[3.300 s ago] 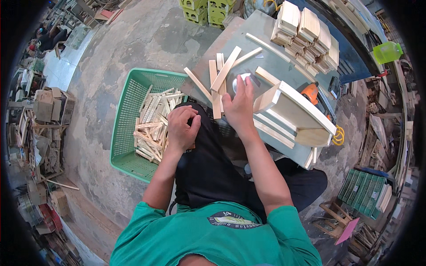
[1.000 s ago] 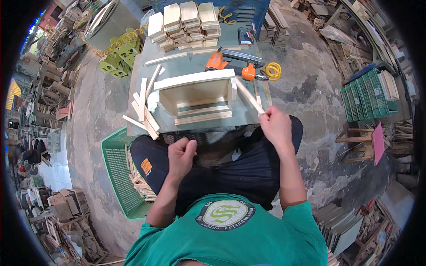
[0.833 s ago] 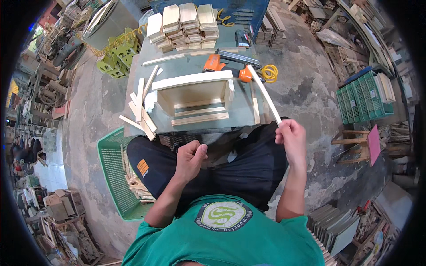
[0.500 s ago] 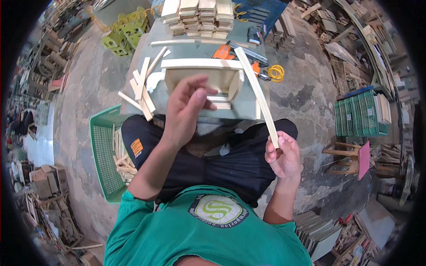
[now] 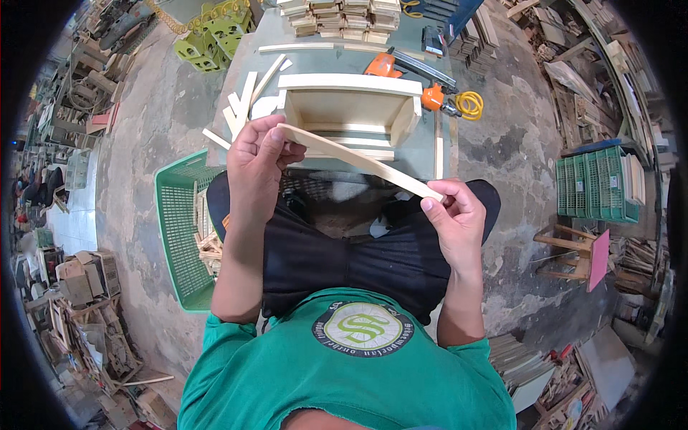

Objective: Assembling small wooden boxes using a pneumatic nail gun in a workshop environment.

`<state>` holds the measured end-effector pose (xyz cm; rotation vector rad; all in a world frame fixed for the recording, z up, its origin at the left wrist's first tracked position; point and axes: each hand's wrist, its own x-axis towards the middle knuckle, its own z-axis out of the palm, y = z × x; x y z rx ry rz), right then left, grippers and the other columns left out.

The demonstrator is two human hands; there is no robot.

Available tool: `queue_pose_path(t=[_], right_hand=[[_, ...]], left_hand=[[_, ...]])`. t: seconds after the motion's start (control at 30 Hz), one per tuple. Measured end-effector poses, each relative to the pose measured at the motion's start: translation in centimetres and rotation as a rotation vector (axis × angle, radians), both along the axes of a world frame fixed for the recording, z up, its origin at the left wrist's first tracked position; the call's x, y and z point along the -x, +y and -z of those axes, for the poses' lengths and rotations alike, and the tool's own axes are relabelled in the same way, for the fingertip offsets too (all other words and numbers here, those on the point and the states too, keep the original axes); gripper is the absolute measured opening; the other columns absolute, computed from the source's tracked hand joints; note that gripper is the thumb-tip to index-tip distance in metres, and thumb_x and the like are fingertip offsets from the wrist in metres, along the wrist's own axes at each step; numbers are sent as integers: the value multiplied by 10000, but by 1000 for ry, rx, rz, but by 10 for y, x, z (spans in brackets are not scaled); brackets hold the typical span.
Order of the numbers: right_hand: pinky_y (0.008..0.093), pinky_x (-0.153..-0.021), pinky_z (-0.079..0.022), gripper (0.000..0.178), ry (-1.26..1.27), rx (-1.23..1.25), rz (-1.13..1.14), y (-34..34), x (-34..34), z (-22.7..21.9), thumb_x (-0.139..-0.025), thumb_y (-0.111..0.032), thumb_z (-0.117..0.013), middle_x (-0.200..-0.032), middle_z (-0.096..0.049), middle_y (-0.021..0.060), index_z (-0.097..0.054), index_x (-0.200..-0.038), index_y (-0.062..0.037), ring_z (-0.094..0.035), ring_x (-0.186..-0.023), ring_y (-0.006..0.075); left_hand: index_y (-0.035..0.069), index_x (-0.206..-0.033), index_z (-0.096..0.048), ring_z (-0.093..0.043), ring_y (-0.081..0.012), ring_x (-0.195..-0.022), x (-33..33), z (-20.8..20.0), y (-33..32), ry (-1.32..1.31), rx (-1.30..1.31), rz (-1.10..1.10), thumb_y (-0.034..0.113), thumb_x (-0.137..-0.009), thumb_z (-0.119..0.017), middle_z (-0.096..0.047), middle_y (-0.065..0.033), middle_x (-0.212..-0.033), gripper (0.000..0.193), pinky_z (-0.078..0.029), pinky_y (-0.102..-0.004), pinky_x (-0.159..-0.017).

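Between my two hands a thin pale wooden strip slants from upper left to lower right, in front of the table's near edge. My left hand grips its far end between thumb and fingers. At the near end, my right hand pinches it. Just beyond the strip, an open wooden box frame rests on the table, partly covered by the strip. An orange nail gun with a dark magazine lies right of the frame. Several loose wooden strips are piled to the frame's left.
Stacked wooden pieces stand at the far side of the grey table. A green basket holding wood offcuts sits by my left leg. To the right are green crates, a small stool with a pink top and a coiled yellow hose.
My left hand has closed on the strip's other end. The strip has swung from nearly upright in my right hand to a shallow slant across both hands. The view has shifted slightly.
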<state>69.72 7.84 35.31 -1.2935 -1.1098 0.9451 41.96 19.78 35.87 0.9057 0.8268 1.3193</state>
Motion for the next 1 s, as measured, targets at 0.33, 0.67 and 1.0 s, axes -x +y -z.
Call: queue_pose_path(t=[0.33, 0.67, 1.0], right_hand=[[189, -719, -424, 158, -47, -8, 87, 8, 6, -1, -919, -28, -722, -999, -625, 17, -696, -1068, 19, -511, -803, 51], [205, -765, -459, 182, -205, -156, 172, 28, 4, 3, -924, -8, -703, -1076, -655, 57, -701, -1104, 20, -545, -855, 72], [235, -726, -523, 228, -147, -4, 229, 105, -14, 7, -947, -97, -706, -909, -714, 54, -714, -1130, 39, -641, -789, 85]], left_hand=[[-3, -1174, -594, -700, -155, -879, 11, 18, -12, -54, 31, -13, 120, -1041, -562, -710, -104, -1036, 184, -595, -320, -810], [-29, -1148, -595, -690, -156, -900, 19, 26, -6, -13, -16, -45, 66, -1022, -580, -714, -116, -1025, 158, -573, -312, -846], [-72, -1096, -646, -699, -141, -778, 14, 5, 36, 176, -61, -181, 137, -1003, -642, -721, -108, -909, 228, -577, -276, -768]])
